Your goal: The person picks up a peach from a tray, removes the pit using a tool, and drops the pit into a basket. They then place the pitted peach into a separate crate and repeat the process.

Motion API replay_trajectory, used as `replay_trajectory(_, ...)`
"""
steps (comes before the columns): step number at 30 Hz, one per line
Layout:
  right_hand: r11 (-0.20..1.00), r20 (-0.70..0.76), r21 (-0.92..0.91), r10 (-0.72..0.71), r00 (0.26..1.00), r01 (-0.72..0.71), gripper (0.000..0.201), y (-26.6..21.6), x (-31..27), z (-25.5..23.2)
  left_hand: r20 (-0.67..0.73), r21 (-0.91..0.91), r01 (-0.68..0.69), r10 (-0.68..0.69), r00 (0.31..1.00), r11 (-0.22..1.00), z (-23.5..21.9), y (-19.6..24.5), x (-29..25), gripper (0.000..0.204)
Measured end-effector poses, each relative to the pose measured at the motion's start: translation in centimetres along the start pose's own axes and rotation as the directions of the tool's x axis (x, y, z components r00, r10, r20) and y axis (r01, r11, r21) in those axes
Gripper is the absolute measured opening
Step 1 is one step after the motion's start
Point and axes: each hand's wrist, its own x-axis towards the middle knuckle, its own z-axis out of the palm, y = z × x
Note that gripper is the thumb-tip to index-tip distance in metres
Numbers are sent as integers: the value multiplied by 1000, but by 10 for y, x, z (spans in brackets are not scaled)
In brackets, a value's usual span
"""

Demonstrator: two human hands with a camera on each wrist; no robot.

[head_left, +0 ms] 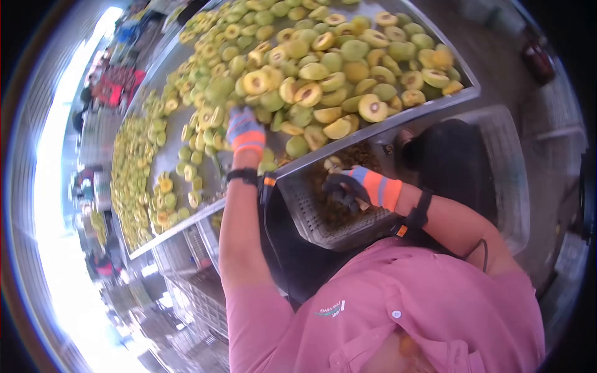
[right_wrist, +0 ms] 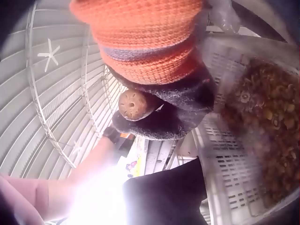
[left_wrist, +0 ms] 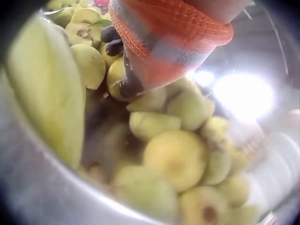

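Note:
My left hand [head_left: 246,132], in an orange and grey glove with dark fingertips, reaches into the heap of halved yellow-green stone fruit [head_left: 311,73] on the metal tray. In the left wrist view its thumb and fingers close around a yellow fruit piece [left_wrist: 115,77]. My right hand [head_left: 357,186], gloved alike, is low over the crate and grips a wooden-handled tool [right_wrist: 133,105]. The round handle end shows in the right wrist view; the tool's working end is hidden. A pale fruit piece [head_left: 333,164] appears just beyond the right fingers.
The tray's raised metal rim [head_left: 373,129] runs between my hands. Below it, a perforated plastic crate [head_left: 305,217] holds brown pits and scraps [right_wrist: 267,122]. Another pale crate [head_left: 507,161] stands at right. Stacked crates [head_left: 202,292] are at lower left, with people [head_left: 115,86] farther off.

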Motion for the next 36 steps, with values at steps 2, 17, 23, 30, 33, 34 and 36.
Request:
replay_trajectory(2,1000,-46,8,-7,999,8,26,-3,8,-3,104,-65,103,-96,990,993,-15,19,6,29)
replay_trajectory(17,865,176,-471,-103,979,175,24,-6,-25,20,19,-801,49,-56,998,597,-97,78,-197,29)
replay_trajectory(23,886,204,-454,-1,979,95,21,-3,-26,8,150,-824,82,77,986,560,-89,65,-204,31)
replay_trajectory(30,552,117,-816,-128,985,169,18,2,-36,28,175,-779,117,33,984,616,-86,71,-197,39)
replay_trajectory(33,-57,452,-889,-267,851,455,20,4,-36,30,275,-814,231,3,962,534,-99,71,-193,40)
replay_trajectory(34,12,444,-882,-316,839,471,18,4,-37,37,310,-822,267,2,951,503,-102,70,-191,41)
replay_trajectory(36,142,387,-873,-381,840,467,18,8,-41,51,310,-812,258,13,951,523,-106,69,-191,40)
